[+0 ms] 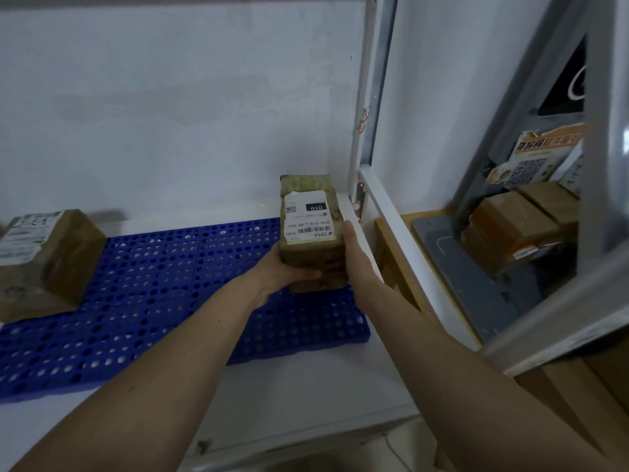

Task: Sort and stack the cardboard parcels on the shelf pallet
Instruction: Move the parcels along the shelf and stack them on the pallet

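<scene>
At the right end of the blue pallet (143,301), both hands are on a small cardboard parcel (311,233). Parcel sits at the pallet's back-right corner, close to the white shelf upright (360,131), long axis running away from the camera. White shipping label (308,216) faces up, printed "010", barcode along its near edge.

Left hand (282,270): fingers curl round the parcel's near-left bottom corner, thumb across the near end face. Right hand (354,247): fingers straight, flat against the parcel's right side, pressing in; fingertips reach about level with the label's near edge. Can't tell whether the parcel's base is fully down on the pallet or slightly lifted; the hands hide the near edge.

Second cardboard parcel (44,264) rests at the left end of the pallet, well apart from the first, label up, corner pointing toward the camera.

Pallet is perforated plastic, lying on a white shelf board (289,386) against a white wall (170,97).

Right of the upright, behind a grey frame (510,137): more brown boxes (510,229) stacked on a grey surface, plus a printed sheet with a QR code (537,158). Blurry over there, no finer detail.
</scene>
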The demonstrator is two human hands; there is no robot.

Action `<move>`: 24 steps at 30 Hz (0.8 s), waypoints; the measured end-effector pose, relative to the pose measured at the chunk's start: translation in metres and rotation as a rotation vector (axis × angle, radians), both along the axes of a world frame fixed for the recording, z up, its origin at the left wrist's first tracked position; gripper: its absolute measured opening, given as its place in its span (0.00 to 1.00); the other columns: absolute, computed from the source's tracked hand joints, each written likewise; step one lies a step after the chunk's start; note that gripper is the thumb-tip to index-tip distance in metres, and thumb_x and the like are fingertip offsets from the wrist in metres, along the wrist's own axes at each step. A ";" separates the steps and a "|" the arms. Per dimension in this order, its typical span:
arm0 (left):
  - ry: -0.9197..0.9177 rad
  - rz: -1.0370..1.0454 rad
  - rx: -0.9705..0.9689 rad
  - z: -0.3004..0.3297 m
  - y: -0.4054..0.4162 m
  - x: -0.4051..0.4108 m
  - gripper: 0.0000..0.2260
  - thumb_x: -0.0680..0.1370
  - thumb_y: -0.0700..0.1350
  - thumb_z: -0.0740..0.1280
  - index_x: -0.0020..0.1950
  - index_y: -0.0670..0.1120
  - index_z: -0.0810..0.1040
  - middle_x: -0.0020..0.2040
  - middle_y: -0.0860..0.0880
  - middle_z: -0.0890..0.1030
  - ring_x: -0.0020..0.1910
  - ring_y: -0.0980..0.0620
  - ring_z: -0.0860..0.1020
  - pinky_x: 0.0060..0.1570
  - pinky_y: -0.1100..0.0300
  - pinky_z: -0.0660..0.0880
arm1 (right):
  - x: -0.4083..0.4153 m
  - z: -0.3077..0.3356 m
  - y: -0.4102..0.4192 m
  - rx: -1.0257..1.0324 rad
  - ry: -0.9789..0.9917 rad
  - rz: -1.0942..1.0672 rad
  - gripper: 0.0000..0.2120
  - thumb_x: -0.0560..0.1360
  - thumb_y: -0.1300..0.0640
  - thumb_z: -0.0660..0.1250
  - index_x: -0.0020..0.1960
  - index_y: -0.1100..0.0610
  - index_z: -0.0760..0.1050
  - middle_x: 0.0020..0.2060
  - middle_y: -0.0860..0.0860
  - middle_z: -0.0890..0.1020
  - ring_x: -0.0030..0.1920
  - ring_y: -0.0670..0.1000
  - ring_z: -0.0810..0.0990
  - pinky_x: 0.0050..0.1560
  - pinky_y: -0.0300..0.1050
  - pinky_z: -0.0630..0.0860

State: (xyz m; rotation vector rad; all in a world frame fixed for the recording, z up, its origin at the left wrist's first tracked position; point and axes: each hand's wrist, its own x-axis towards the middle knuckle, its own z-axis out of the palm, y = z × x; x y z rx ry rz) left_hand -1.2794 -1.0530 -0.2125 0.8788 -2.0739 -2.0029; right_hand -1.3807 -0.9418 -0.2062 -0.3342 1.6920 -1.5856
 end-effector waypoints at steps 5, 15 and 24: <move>-0.014 0.035 -0.053 -0.005 0.002 -0.005 0.29 0.69 0.40 0.77 0.66 0.55 0.72 0.57 0.57 0.79 0.56 0.60 0.76 0.48 0.71 0.73 | -0.010 -0.007 0.004 -0.002 0.036 0.061 0.19 0.79 0.35 0.48 0.46 0.39 0.75 0.45 0.42 0.81 0.50 0.45 0.79 0.47 0.40 0.75; -0.122 -0.016 -0.149 -0.002 0.006 -0.014 0.29 0.72 0.40 0.74 0.72 0.48 0.69 0.68 0.48 0.74 0.62 0.54 0.72 0.60 0.64 0.68 | -0.019 -0.003 0.009 0.049 0.021 0.052 0.18 0.78 0.37 0.53 0.49 0.44 0.77 0.44 0.44 0.83 0.48 0.45 0.80 0.43 0.38 0.74; -0.541 -0.026 -0.648 0.039 -0.028 0.031 0.37 0.74 0.53 0.72 0.76 0.43 0.60 0.74 0.45 0.66 0.69 0.46 0.68 0.60 0.58 0.68 | 0.011 0.062 -0.021 0.437 1.261 0.195 0.22 0.79 0.48 0.58 0.70 0.56 0.68 0.66 0.56 0.73 0.68 0.58 0.67 0.70 0.54 0.62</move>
